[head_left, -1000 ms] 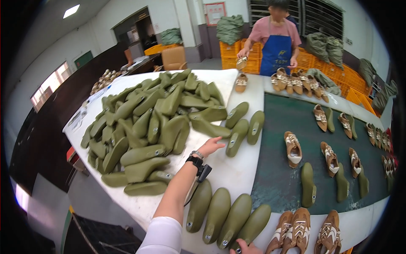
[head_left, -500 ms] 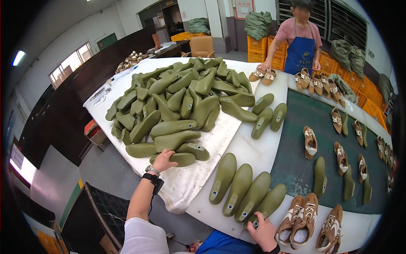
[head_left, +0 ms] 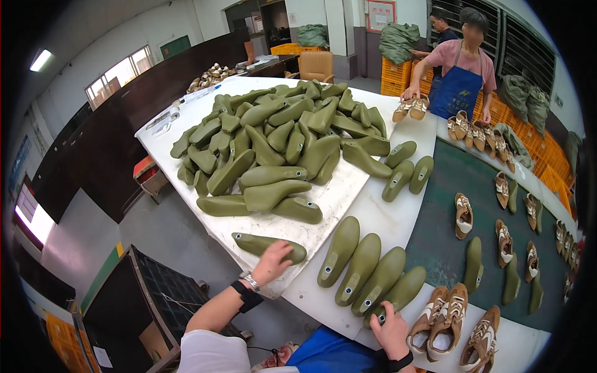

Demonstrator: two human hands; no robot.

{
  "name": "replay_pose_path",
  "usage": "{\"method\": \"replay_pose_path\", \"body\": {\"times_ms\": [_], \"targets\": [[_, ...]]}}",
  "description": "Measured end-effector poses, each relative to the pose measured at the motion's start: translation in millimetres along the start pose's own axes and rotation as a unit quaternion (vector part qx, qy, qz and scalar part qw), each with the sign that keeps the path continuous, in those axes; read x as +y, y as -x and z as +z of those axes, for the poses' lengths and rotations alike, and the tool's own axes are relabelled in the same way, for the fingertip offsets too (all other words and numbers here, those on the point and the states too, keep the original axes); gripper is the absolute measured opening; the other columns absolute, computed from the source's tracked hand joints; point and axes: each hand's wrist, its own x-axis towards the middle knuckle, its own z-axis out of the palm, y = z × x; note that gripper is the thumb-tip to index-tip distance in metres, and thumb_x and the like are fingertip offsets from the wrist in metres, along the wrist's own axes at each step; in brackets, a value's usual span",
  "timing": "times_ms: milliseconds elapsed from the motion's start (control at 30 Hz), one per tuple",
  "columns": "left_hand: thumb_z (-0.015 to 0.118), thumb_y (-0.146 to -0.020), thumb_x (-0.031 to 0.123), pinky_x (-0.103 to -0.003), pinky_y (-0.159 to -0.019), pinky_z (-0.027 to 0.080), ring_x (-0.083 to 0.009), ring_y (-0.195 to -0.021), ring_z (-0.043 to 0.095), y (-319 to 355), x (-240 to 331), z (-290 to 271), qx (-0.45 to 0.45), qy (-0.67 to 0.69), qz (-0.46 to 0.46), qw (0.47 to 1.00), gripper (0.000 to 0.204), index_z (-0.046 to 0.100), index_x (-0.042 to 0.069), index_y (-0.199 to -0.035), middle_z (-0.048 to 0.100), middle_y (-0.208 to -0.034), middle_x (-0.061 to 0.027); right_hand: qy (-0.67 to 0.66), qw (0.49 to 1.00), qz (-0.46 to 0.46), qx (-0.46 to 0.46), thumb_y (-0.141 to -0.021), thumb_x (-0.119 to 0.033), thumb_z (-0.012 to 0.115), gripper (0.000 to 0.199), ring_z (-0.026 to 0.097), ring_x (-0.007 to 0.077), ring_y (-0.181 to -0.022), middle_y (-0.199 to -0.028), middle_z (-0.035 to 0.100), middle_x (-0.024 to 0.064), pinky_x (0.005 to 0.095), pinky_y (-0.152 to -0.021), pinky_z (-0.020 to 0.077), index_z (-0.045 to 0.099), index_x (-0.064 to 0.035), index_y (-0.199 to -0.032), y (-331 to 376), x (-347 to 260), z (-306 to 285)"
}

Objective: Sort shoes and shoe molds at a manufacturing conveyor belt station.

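A green shoe last (head_left: 252,243) lies on its side at the white cloth's near edge, apart from the pile. My left hand (head_left: 272,265) reaches over its right end, with curled fingers gripping it. To the right, several green lasts stand in a slanted row on the white board, sole side up. My right hand (head_left: 390,331) has its thumb and fingers round the near end of the rightmost last (head_left: 403,291). Just right of that hand sits a pair of brown-and-white sneakers (head_left: 449,318), with another sneaker (head_left: 482,340) beside it.
A large pile of lasts (head_left: 280,133) covers the cloth (head_left: 217,225). A green belt (head_left: 429,248) carries sneakers and lasts on the right. Across the table, a co-worker in a blue apron (head_left: 457,93) holds a pair of sneakers (head_left: 410,109). Another person stands behind.
My left hand has drawn its last away from the pile, toward me and rightward. My right hand stays on its last. The view has shifted slightly, and a second person shows behind the co-worker.
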Motion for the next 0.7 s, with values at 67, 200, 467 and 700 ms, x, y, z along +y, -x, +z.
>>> {"method": "replay_pose_path", "body": {"times_ms": [67, 200, 467, 700], "targets": [[0.074, -0.066, 0.013, -0.045, -0.097, 0.038, -0.0351, -0.114, 0.048, -5, -17, -32, 0.056, -0.104, 0.056, 0.991, 0.051, 0.056, 0.007, -0.114, 0.055, -0.115, -0.017, -0.006, 1.0, -0.003, -0.005, -0.074, -0.032, 0.064, 0.041, 0.06, 0.0354, -0.061, -0.073, 0.059, 0.0175, 0.0438, -0.054, 0.0478, 0.054, -0.0154, -0.11, -1, 1, -1], [0.078, -0.061, 0.035, -0.042, -0.089, 0.043, -0.0326, -0.109, 0.052, 6, -58, -90, 0.001, -0.226, -0.079, 0.971, 0.055, 0.061, 0.007, -0.105, 0.059, -0.109, -0.014, -0.008, 1.0, -0.002, -0.005, -0.074, -0.032, 0.064, 0.041, 0.06, 0.0351, -0.061, -0.073, 0.059, 0.0171, 0.0433, -0.054, 0.0479, 0.054, -0.0155, -0.11, -1, 3, 1], [0.068, -0.073, 0.047, -0.041, -0.071, 0.051, -0.0368, -0.077, 0.063, -17, 0, -40, -0.107, -0.01, -0.251, 0.962, 0.05, 0.064, 0.001, -0.092, 0.065, -0.08, -0.0207, 0.004, 1.0, 0.009, 0.003, -0.075, -0.033, 0.063, 0.039, 0.06, 0.035, -0.06, -0.071, 0.059, 0.0187, 0.0436, -0.053, 0.0478, 0.054, -0.0144, -0.108, 0, 2, 0], [0.06, -0.082, 0.037, -0.042, -0.071, 0.05, -0.0383, -0.077, 0.063, -40, 56, 29, -0.088, 0.008, -0.199, 0.976, 0.042, 0.06, 0.0, -0.101, 0.065, -0.082, -0.0216, 0.011, 1.0, -0.001, 0.013, -0.075, -0.035, 0.063, 0.039, 0.059, 0.0357, -0.056, -0.064, 0.058, 0.018, 0.0441, -0.052, 0.0477, 0.054, -0.0138, -0.107, 0, 3, 1]]}}
